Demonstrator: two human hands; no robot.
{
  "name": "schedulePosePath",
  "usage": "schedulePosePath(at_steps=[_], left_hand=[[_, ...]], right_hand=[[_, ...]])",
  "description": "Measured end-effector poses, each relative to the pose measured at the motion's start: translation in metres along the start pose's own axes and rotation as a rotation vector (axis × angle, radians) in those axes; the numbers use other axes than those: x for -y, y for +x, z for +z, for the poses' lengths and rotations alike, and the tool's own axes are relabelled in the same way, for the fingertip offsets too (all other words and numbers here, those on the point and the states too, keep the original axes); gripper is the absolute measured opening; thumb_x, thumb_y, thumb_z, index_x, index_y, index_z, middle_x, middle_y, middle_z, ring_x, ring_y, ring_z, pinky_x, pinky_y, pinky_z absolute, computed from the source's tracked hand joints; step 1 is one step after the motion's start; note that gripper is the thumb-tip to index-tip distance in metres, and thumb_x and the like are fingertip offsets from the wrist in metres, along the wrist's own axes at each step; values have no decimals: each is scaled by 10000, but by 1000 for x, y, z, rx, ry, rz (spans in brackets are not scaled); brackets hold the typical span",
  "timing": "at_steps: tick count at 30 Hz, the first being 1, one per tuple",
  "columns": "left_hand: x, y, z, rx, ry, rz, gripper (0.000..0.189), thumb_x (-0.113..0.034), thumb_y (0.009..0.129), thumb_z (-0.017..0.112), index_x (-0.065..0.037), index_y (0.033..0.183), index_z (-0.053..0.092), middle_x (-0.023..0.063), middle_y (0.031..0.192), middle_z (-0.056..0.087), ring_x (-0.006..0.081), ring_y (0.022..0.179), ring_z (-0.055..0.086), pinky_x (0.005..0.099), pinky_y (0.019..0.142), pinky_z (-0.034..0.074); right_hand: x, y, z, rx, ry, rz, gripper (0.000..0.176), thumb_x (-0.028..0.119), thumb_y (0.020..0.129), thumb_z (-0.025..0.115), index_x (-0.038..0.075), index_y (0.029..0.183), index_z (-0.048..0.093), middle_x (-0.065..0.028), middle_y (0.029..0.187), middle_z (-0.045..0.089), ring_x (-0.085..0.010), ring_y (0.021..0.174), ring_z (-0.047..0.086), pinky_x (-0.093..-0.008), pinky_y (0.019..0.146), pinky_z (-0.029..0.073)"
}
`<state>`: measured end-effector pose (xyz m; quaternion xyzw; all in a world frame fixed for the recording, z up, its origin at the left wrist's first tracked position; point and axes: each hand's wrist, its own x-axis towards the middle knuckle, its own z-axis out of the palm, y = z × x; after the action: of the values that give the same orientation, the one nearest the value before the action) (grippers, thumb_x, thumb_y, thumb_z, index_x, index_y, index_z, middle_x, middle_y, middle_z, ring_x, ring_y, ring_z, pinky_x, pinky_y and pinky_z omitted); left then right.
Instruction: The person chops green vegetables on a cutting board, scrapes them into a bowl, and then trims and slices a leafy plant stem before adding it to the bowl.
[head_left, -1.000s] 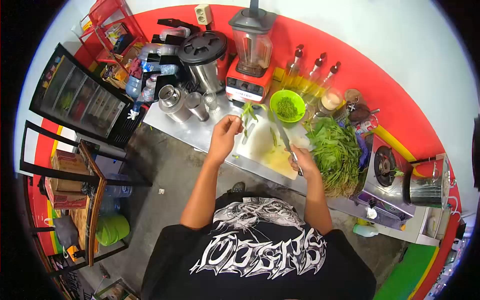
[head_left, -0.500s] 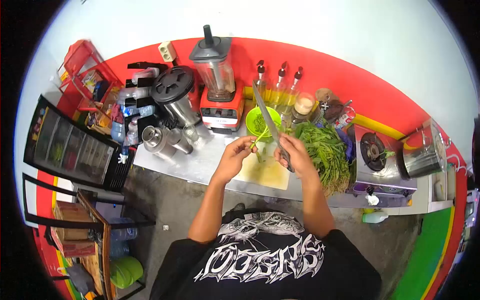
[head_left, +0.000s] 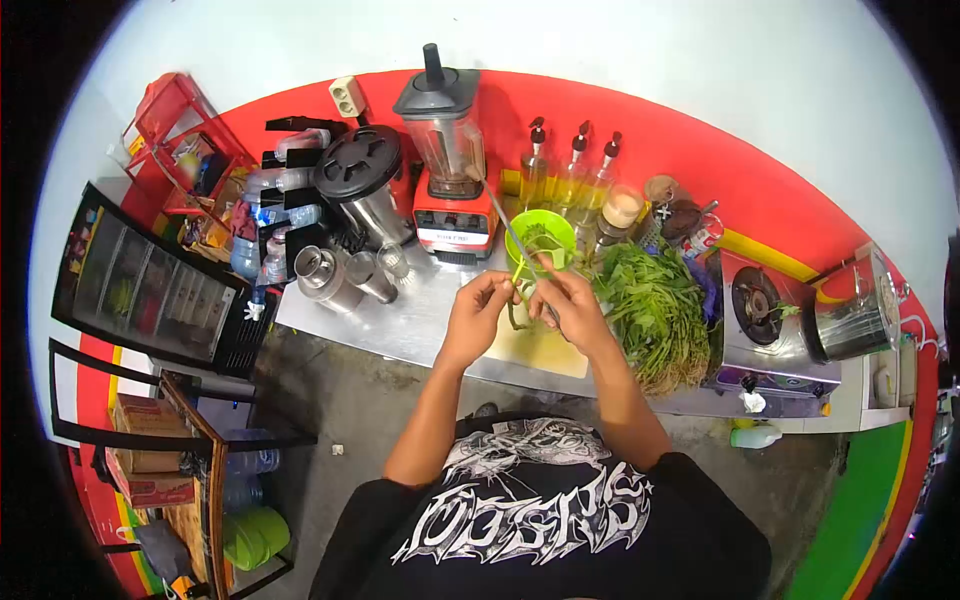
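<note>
Green stems (head_left: 517, 292) are pinched in the fingers of my left hand (head_left: 481, 312), over the pale cutting board (head_left: 540, 350). My right hand (head_left: 570, 305) grips a long knife (head_left: 500, 218), its blade pointing up and to the left and seen nearly edge-on. The two hands are close together, with the knife beside the stems. Just beyond them sits a bright green bowl (head_left: 567, 235) with cut green pieces inside. A large heap of leafy greens (head_left: 655, 310) with roots lies to the right of my right hand.
Behind the bowl stand a red blender (head_left: 455, 222) and pump bottles (head_left: 570, 178). Metal containers (head_left: 325, 280) and a lidded steel pot (head_left: 368, 190) are on the left. A gas stove (head_left: 750, 350) and another blender jug (head_left: 858, 315) are on the right.
My right hand has moved left towards my left hand, and the knife has tilted left and turned its edge to view. The whole scene has shifted slightly right.
</note>
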<state>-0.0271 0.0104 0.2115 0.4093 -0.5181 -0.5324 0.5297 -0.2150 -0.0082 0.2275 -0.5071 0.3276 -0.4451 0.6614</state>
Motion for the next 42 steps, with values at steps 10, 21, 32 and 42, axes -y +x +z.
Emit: schedulePosePath(at_steps=[10,21,32,42], left_hand=[[3,1,-11,-38,-36,28,193,-136,1066,529,12,1071,653,20,874,642,102,840,588,292,837,485],[13,-7,-13,-132,10,-31,144,-74,1047,536,23,1044,641,16,909,664,66,820,579,240,761,474],[21,-11,-7,-91,-55,-73,266,-160,1070,509,28,1179,663,29,989,692,98,935,628,280,868,500],[20,-16,-14,-218,48,-69,172,-93,1007,596,27,960,710,6,862,704,62,799,599,238,730,475]], right_hand=[[-4,10,16,89,10,3,546,141,1021,605,71,1535,432,-2,901,621,-37,706,522,-189,541,359],[-36,12,20,-80,-261,-129,431,185,997,660,43,1401,607,46,733,562,-30,650,471,-219,585,401],[-39,11,17,-70,-347,-205,424,128,977,679,31,1385,616,60,826,587,-24,703,463,-211,634,431],[-32,4,21,8,-481,-165,439,162,954,696,62,1376,625,33,746,532,-59,639,369,-251,560,350]])
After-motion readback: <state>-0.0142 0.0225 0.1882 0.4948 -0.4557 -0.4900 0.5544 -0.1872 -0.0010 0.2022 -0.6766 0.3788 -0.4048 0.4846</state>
